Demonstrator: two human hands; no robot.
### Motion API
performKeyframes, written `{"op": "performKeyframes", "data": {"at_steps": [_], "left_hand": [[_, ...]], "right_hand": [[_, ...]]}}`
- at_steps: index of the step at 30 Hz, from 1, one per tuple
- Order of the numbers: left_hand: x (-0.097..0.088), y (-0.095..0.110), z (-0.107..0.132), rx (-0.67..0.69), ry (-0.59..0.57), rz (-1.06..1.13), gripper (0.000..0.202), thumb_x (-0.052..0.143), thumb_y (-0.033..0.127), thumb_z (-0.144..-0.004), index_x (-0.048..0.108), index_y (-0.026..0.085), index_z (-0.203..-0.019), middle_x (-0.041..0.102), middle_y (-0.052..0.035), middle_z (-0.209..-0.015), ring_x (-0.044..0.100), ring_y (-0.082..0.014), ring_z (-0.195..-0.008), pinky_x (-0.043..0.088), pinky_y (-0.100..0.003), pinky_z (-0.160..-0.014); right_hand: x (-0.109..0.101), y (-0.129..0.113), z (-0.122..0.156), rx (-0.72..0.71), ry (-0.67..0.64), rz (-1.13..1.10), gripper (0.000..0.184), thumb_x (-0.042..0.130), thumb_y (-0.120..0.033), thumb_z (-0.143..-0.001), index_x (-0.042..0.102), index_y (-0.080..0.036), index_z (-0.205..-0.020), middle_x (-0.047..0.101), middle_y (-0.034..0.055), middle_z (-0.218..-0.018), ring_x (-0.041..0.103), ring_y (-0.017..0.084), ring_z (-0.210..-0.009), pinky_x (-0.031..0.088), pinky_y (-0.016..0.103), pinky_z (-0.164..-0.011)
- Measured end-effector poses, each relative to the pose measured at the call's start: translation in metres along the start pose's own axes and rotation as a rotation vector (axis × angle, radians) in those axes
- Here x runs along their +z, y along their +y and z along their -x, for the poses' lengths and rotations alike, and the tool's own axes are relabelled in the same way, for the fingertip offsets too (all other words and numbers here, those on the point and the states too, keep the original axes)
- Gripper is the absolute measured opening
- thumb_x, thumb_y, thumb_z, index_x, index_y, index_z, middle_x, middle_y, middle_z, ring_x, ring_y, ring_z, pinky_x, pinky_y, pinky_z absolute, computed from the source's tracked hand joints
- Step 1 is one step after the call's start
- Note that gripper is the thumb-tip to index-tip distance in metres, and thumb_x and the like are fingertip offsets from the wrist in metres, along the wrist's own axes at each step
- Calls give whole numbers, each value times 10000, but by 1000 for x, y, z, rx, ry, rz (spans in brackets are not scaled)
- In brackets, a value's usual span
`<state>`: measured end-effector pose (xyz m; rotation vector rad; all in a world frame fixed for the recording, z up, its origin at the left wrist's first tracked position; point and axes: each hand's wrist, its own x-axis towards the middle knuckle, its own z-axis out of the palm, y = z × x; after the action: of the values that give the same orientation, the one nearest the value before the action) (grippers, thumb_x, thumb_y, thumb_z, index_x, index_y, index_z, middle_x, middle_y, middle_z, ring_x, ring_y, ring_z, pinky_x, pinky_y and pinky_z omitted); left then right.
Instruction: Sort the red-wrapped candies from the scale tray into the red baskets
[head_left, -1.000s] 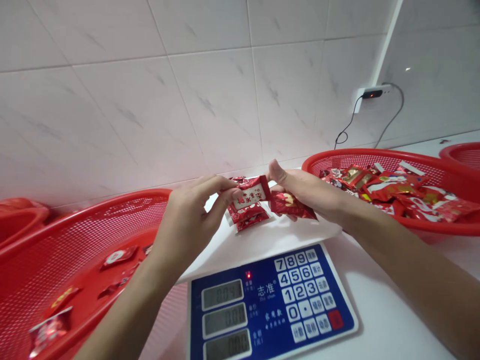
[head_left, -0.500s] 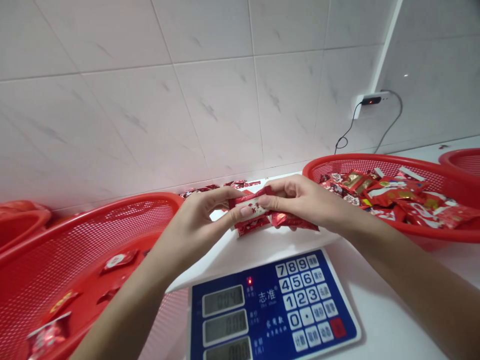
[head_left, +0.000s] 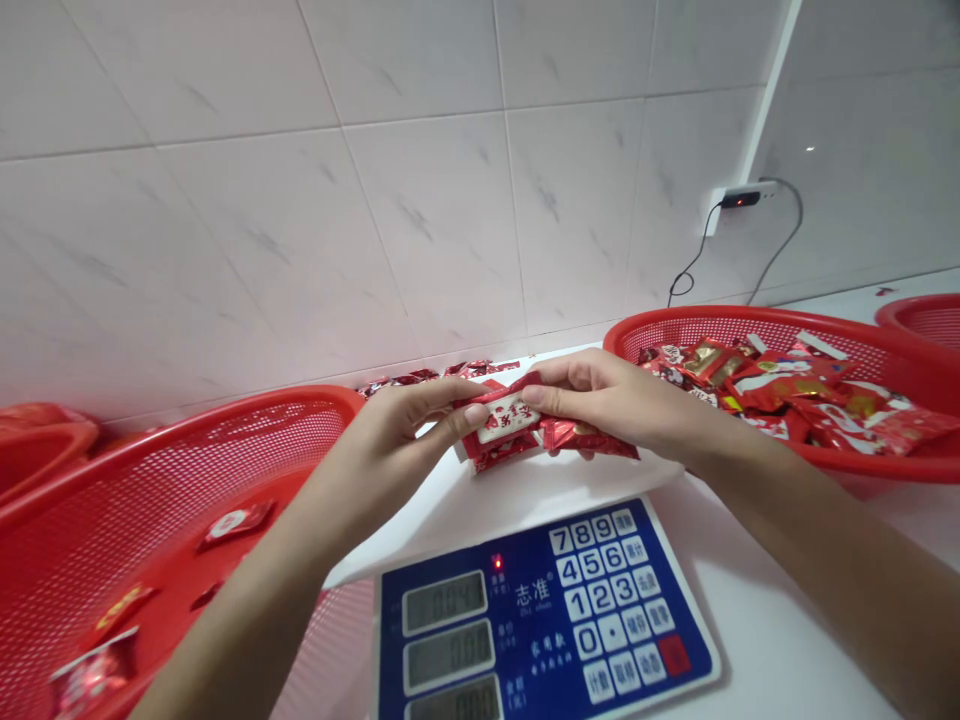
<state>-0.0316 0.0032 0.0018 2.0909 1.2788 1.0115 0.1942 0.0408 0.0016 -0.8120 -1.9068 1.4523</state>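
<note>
Between my two hands is a red-and-white candy packet (head_left: 504,418), held above the white pan (head_left: 442,510) of a digital scale. My left hand (head_left: 409,430) pinches its left end, thumb on the front face. My right hand (head_left: 600,395) grips the right end in the same way, its lower fingers partly hidden. Just below and behind lie more red wrapped candies (head_left: 589,437) on the pan, some touching my right fingers. In front sits the scale's blue panel (head_left: 536,610) with number keys, small displays and a lit red light.
A red mesh basket (head_left: 300,405) at left holds a few wrapped candies (head_left: 236,524). Another red basket (head_left: 622,325) at right is heaped with packets (head_left: 810,390). More packets (head_left: 427,376) lie by the tiled wall, where a plugged-in cord (head_left: 679,285) hangs.
My left thumb has slid left and up along the packet, so more of its white printed face shows. Both hands keep their hold in about the same place.
</note>
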Motion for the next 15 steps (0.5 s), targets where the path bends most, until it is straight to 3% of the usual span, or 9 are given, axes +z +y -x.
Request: {"op": "performKeyframes", "data": {"at_steps": [8, 11, 15], "left_hand": [[-1, 1, -1, -21, -6, 1, 341, 697, 538, -908, 821, 246, -1036, 782, -65, -958, 719, -271, -974, 554, -336, -805], [-3, 1, -1, -24, -42, 78, 290, 735, 505, -890, 815, 244, -987, 793, -57, -963, 731, -253, -950, 562, -328, -813], [1, 6, -2, -92, -3, 264, 253, 785, 459, -860, 773, 226, -957, 798, -48, -1014, 743, -226, -968, 579, -298, -837]], "right_hand": [[0, -1, 1, 65, 17, -4, 217, 562, -273, -1046, 684, -113, -964, 566, -40, -593, 481, 53, -459, 367, 166, -429], [-2, 0, 2, 4, -12, -19, 239, 647, -337, -997, 678, -129, -883, 541, -52, -584, 451, 51, -473, 340, 173, -433], [1, -3, 5, -58, 19, 9, 291, 793, -420, -868, 721, -151, -949, 573, -46, -617, 494, 69, -525, 351, 194, -471]]}}
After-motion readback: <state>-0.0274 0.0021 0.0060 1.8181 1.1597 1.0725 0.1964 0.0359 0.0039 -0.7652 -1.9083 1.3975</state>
